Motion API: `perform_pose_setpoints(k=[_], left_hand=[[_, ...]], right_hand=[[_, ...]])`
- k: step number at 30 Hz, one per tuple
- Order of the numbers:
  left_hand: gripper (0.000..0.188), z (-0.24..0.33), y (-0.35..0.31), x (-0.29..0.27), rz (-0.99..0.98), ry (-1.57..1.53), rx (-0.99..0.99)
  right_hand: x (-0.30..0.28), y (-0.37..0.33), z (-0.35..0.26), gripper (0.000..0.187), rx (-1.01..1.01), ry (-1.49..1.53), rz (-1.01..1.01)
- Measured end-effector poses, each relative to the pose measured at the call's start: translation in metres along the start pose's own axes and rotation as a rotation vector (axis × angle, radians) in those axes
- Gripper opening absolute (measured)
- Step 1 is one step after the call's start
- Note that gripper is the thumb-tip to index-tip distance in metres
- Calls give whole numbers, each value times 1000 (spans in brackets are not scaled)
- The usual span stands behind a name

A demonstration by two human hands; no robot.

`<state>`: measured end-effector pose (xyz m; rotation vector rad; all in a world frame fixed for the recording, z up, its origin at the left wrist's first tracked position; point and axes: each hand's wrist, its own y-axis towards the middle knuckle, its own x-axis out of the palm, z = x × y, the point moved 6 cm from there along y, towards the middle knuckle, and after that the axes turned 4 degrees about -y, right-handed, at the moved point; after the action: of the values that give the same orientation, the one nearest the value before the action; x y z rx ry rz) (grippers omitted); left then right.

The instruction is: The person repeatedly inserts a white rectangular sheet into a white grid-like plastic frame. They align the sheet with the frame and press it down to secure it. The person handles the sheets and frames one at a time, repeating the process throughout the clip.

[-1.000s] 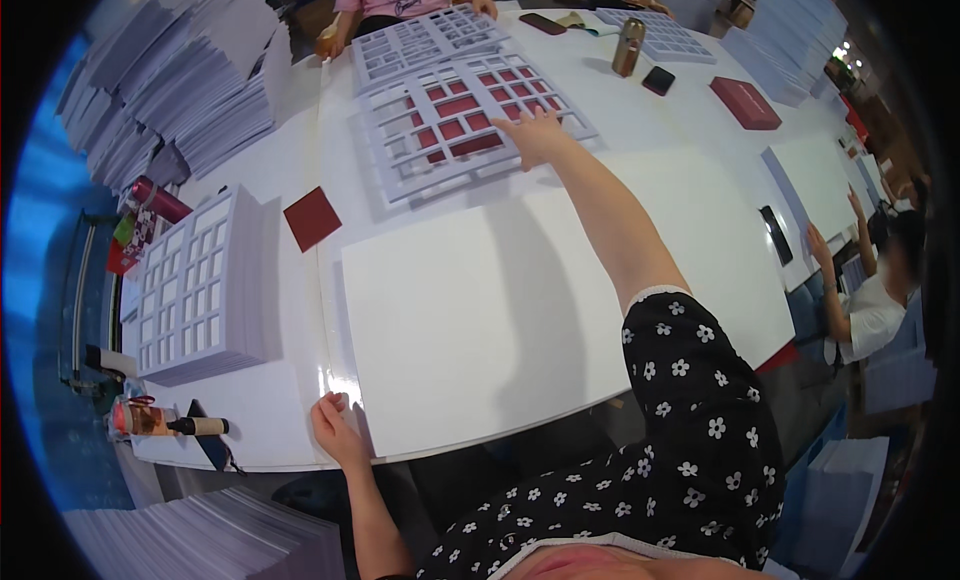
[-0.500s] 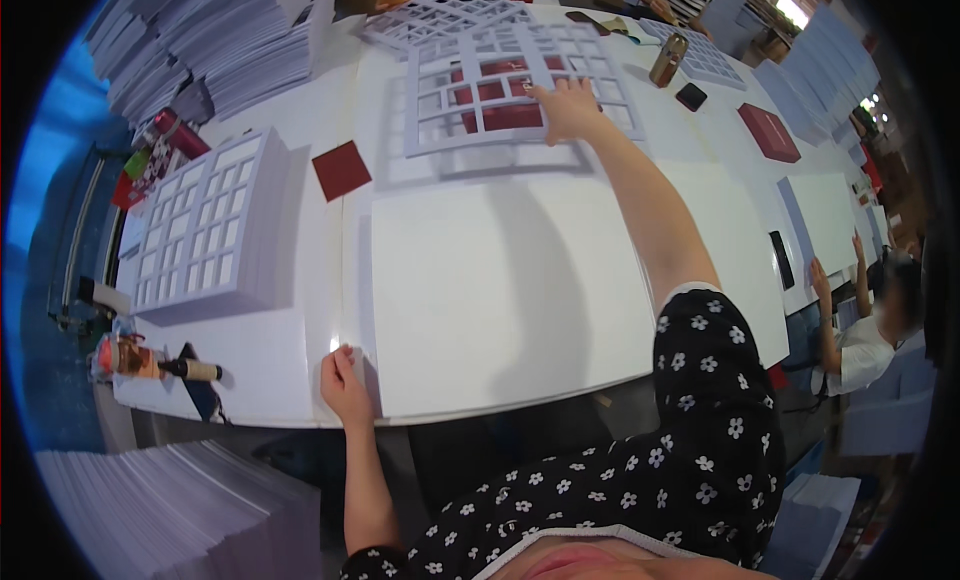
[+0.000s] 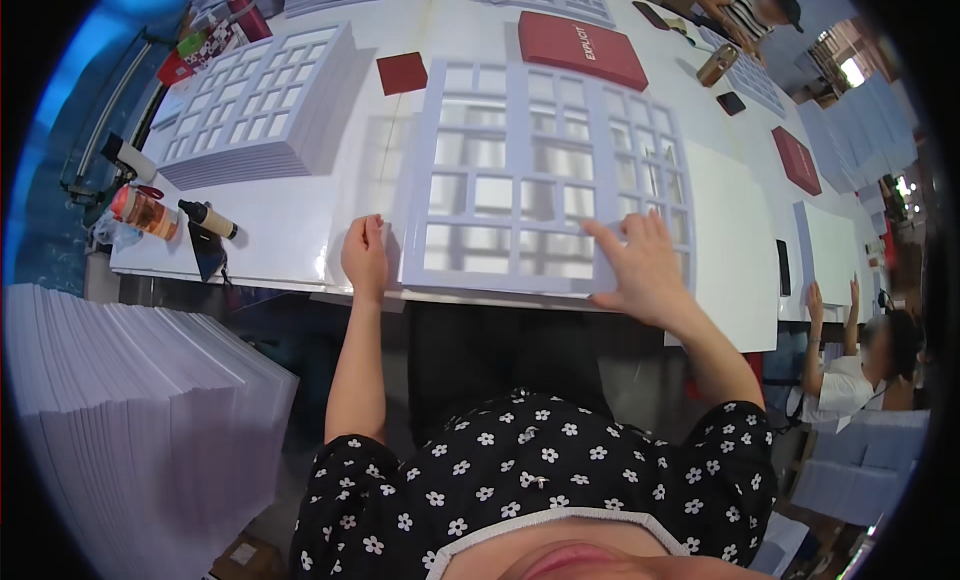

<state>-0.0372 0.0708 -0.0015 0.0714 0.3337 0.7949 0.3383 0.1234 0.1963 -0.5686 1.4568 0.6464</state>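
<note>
Head view: a red box (image 3: pixel 560 52) with pale lettering stands just beyond a white lattice panel (image 3: pixel 517 150); similar panels (image 3: pixel 250 162) are stacked left. The right hand (image 3: pixel 645 265) spreads over the panel's near right part, grip unclear. The left hand (image 3: pixel 365 255), loosely curled, contents unclear, is beside its left edge.

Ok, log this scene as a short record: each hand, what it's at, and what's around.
Right hand: right hand on the lower right part of the white lattice panel
Left hand: left hand beside the panel's left edge, fingers curled
Beyond panel: large red box
Left of box: red square
Left on table: stack of lattice panels, dark bottle
</note>
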Motion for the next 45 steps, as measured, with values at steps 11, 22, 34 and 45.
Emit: perform_pose_setpoints(k=[11,22,34,45], left_hand=[[28,-3,4,-3,20,-5,38],[35,14,-11,-13,-175,-329,-89],[37,58,-85,-18,-364,379,161],[23,84,-82,-14,-386,697,339]], right_hand=[[73,21,-5,91,-8,-32,-161],[47,-30,7,82,172,71,217],[133,-157,98,59,773,727,304],[123,-157,100,35,735,579,467]])
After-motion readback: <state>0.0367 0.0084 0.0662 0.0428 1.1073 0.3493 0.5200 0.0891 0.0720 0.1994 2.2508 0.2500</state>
